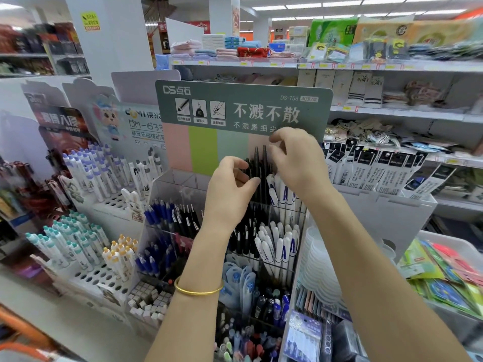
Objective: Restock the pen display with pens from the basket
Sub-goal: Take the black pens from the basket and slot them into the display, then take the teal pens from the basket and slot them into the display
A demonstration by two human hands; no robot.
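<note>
Both left hand and right hand, fingers pinched round upright black pens in the pen display

The green header card before me reads "DS点石" at its top left, "DS-758" at its top right, and "不溅不散" large across its middle. Left of it, a cartoon card shows "東米". Below it, white pens bear a blue "A".

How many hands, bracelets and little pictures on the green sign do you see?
Hands: 2, left hand and right hand
Bracelet: 1
Pictures on sign: 3
Total: 6
</note>
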